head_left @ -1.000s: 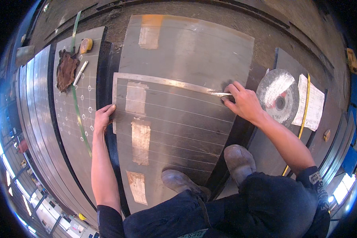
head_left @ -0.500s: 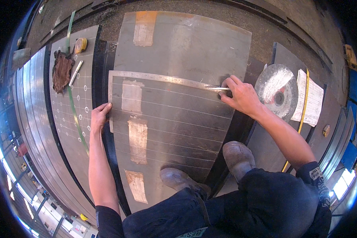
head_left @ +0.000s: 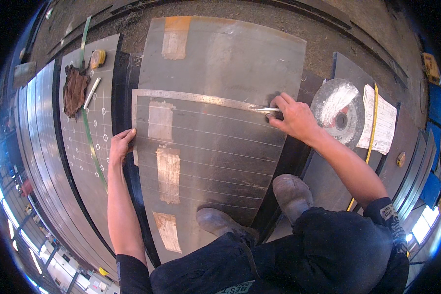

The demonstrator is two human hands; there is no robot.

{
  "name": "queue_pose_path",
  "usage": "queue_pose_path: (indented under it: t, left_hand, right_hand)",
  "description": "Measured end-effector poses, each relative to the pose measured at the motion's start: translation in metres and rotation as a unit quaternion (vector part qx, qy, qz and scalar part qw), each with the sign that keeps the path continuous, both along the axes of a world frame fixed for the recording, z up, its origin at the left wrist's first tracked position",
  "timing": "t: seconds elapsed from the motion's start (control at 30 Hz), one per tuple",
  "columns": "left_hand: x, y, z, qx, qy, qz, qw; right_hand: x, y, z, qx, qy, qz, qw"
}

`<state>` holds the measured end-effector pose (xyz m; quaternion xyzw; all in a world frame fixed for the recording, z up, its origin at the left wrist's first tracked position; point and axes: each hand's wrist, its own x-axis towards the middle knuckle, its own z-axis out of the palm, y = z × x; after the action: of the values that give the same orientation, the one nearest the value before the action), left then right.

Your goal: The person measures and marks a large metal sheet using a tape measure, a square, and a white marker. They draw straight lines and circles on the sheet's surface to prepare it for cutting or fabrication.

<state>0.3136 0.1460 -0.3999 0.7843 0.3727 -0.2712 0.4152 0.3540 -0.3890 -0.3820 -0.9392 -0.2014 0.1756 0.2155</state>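
A steel square [head_left: 193, 96] lies on a grey metal plate [head_left: 225, 59], its long graduated arm running across and its short arm along the plate's left edge. My left hand [head_left: 121, 145] pinches the short arm at that edge, thumb on top and the other fingers partly hidden below. Near the far end of the long arm, my right hand [head_left: 297, 119] grips a slim silver scriber-like tool [head_left: 265, 110], its point aimed left at the square's edge. Several thin pale lines cross the plate on my side of the long arm. Rough tan patches run down the plate's left part.
On the left plate lie a brown glove-like rag [head_left: 75, 91], a white marker [head_left: 92, 93], a yellow tape measure [head_left: 97, 59] and a green strap [head_left: 91, 142]. To the right are a grinding disc [head_left: 335, 110], papers [head_left: 386, 120] and a yellow measuring tape [head_left: 373, 122]. My boots [head_left: 292, 192] stand close by.
The whole view has shifted slightly left. Both hands, the square and the scriber-like tool keep their places on the plate.
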Motion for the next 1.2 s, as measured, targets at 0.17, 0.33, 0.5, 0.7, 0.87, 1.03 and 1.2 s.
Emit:
queue_pose_path:
  t: [0.17,0.33,0.5,0.7,0.87,1.03,1.2]
  left_hand:
    - [0.004,0.001,0.004,-0.023,0.021,0.008,0.999]
    - [0.005,0.003,0.003,-0.039,0.019,-0.004,0.999]
    - [0.005,0.007,0.004,-0.033,0.022,-0.016,0.999]
    - [0.006,0.000,0.007,-0.032,0.022,-0.005,0.999]
    - [0.004,0.000,0.005,-0.029,0.018,-0.001,0.999]
    - [-0.001,0.004,-0.001,-0.013,-0.011,0.018,1.000]
    - [-0.005,0.006,-0.008,-0.008,-0.033,0.025,0.999]
  right_hand:
    - [-0.003,0.000,-0.001,0.005,-0.021,0.005,1.000]
    - [-0.002,-0.002,-0.002,0.003,-0.026,0.011,1.000]
    - [-0.004,0.000,-0.005,0.019,-0.037,0.009,0.999]
    - [-0.004,-0.002,-0.004,0.017,-0.040,0.015,0.999]
    - [-0.004,-0.004,-0.005,0.014,-0.040,0.026,0.999]
    - [-0.002,-0.003,-0.003,0.002,-0.027,0.028,0.999]
    - [0.004,0.007,0.009,0.031,0.002,0.014,0.999]
